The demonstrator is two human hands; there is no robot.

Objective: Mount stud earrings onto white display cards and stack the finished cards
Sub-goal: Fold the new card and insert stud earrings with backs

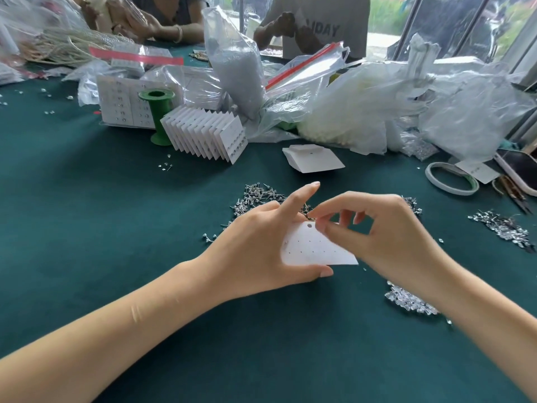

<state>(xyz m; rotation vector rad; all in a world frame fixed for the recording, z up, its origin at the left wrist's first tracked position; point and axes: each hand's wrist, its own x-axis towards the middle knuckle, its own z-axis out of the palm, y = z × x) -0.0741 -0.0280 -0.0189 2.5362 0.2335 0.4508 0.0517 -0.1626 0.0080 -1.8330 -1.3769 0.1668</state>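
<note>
head view, looking down on a dark green surface [87, 228]. left hand [261, 245] gripping a white display card [313, 248] between thumb below and fingers behind, index finger extended, card held above the surface at centre. right hand [386, 237] curled, thumb and forefinger pinched together at the card's top edge beside the punched hole; pinched item too small to identify. loose stud earrings [255, 196] heaped on the surface just beyond the hands, further heaps at right [502, 228] and under the right wrist [406, 298]. row of finished cards [203, 135] standing on edge, fanned, beside a green spool [158, 117]. blank cards [312, 159] lying flat, centre rear. upright clear bag [235, 68] holding fine grey granules. crumpled plastic bags [377, 106] at right rear, contents unclear. tape roll [450, 178] lying flat at right.
</note>
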